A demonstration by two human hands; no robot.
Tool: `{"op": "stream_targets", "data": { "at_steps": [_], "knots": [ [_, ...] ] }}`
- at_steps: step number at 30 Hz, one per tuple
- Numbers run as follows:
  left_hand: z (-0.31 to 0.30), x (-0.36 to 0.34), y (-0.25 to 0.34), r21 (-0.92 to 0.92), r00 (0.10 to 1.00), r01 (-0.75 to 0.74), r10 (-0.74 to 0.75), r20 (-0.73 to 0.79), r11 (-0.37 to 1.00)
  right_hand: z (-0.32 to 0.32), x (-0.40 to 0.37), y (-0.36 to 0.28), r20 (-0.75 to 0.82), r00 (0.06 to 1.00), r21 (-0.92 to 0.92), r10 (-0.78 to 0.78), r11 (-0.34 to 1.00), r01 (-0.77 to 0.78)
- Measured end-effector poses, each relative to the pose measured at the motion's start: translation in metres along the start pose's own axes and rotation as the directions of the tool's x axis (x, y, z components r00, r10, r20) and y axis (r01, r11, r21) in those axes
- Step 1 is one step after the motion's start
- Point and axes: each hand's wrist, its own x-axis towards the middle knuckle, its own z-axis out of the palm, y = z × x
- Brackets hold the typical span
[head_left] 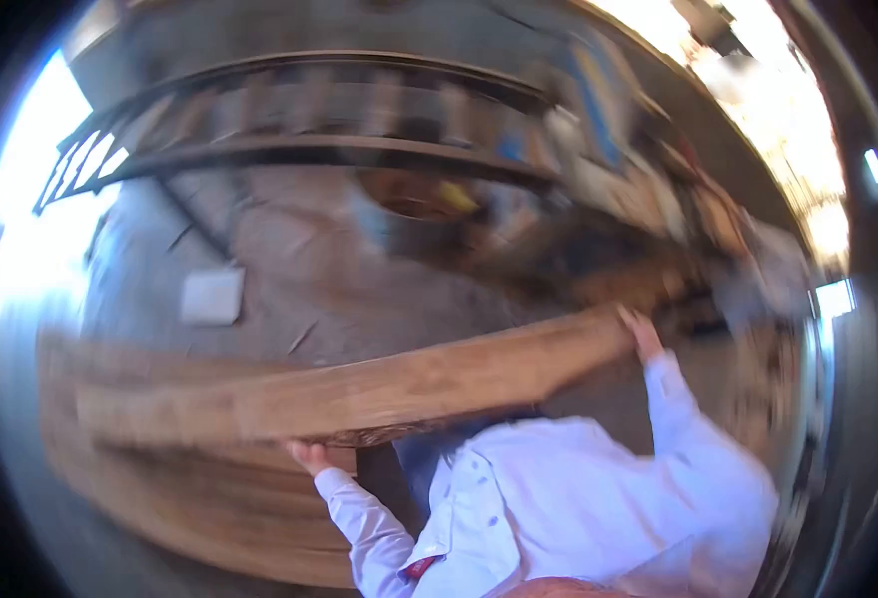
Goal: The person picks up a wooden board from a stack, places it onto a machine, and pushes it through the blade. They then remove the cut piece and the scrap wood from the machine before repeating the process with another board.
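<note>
A long, thick wooden plank (389,392) stretches across in front of my body, its right end higher in the view than its left. My left hand (309,456) grips its near edge left of the middle, with the fingers partly hidden beneath the wood. Up at the right end, my right hand (642,333) is closed around the plank's end. Behind and below its left part lies a pile of similar boards (190,508), which the plank overlaps in this view. Motion smears much of the picture.
A dark metal roller frame (329,149) spans the back. Under it sits a round tub (409,214) with something yellow inside. A white square piece (212,297) lies on the littered floor (290,249). Blurred clutter (648,199) fills the right side, near a bright opening.
</note>
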Motion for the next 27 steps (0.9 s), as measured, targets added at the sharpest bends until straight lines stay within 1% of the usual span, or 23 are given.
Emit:
{"op": "stream_targets", "data": {
  "at_steps": [1,2,3,4,6,8,9,12,13,14,16,17,19,20,22,24,26,27],
  "knots": [
    [-0.004,-0.001,-0.007,-0.041,0.992,0.045,-0.049,-0.113,0.998,-0.007,-0.013,-0.016,-0.039,0.998,0.100,0.052,0.994,-0.048],
    [-0.001,-0.007,-0.002,-0.079,0.967,0.058,-0.076,-0.245,0.995,-0.003,-0.020,0.003,-0.016,0.990,0.064,0.141,0.988,-0.139],
    [-0.006,-0.002,-0.004,-0.116,0.974,0.126,-0.146,-0.175,0.985,-0.023,-0.004,-0.048,0.056,0.715,0.695,0.697,0.487,-0.529],
    [-0.007,0.006,-0.006,-0.166,0.972,0.175,-0.197,-0.124,0.970,-0.046,-0.003,-0.067,0.092,0.802,0.692,0.590,0.541,-0.478],
    [0.001,0.007,0.001,-0.094,0.966,0.178,-0.192,-0.175,0.980,-0.025,0.003,-0.037,0.101,0.778,0.748,0.620,0.469,-0.470],
    [0.012,0.006,0.008,-0.040,0.967,0.142,-0.147,-0.208,0.989,-0.022,0.000,-0.032,0.054,0.768,0.642,0.638,0.567,-0.516],
    [0.005,0.011,0.010,-0.035,0.964,0.166,-0.170,-0.206,0.985,-0.025,0.006,-0.032,0.026,0.775,0.582,0.632,0.620,-0.526],
    [0.036,-0.009,0.021,0.006,0.938,0.186,-0.175,-0.300,0.983,-0.010,0.010,-0.034,-0.099,0.755,0.525,0.648,0.679,-0.514],
    [0.034,-0.011,0.020,0.059,0.937,0.183,-0.156,-0.311,0.981,0.003,0.004,-0.034,-0.169,0.720,0.508,0.673,0.686,-0.521],
    [0.028,-0.007,0.015,0.105,0.947,0.178,-0.141,-0.290,0.978,0.014,0.005,-0.036,-0.246,0.687,0.493,0.683,0.699,-0.518],
    [0.000,0.003,0.011,0.211,0.964,0.157,-0.103,-0.245,0.965,0.018,0.006,-0.045,-0.270,0.627,0.436,0.731,0.673,-0.598],
    [-0.001,0.004,0.012,0.168,0.966,0.172,-0.132,-0.224,0.971,0.023,0.004,-0.039,-0.297,0.616,0.399,0.729,0.681,-0.614],
    [0.007,-0.001,0.005,0.084,0.966,0.212,-0.196,-0.166,0.974,0.031,0.000,-0.012,-0.338,0.585,0.352,0.737,0.676,-0.647],
    [0.019,-0.007,0.004,0.074,0.960,0.234,-0.218,-0.174,0.969,0.035,-0.002,0.003,-0.347,0.565,0.346,0.748,0.663,-0.664],
    [0.050,-0.032,-0.009,0.048,0.946,0.273,-0.259,-0.196,0.961,0.024,-0.001,0.034,-0.344,0.575,0.294,0.742,0.667,-0.685],
    [0.071,-0.058,-0.031,0.072,0.944,0.289,-0.272,-0.188,0.955,0.016,0.003,0.065,-0.310,0.574,0.311,0.758,0.651,-0.692],
    [0.091,-0.077,-0.050,0.089,0.944,0.294,-0.274,-0.186,0.952,0.004,0.011,0.101,-0.318,0.590,0.283,0.742,0.669,-0.688],
    [0.099,-0.083,-0.062,0.092,0.945,0.291,-0.271,-0.185,0.952,-0.003,0.014,0.121,-0.293,0.601,0.270,0.743,0.668,-0.694]
  ]
}}
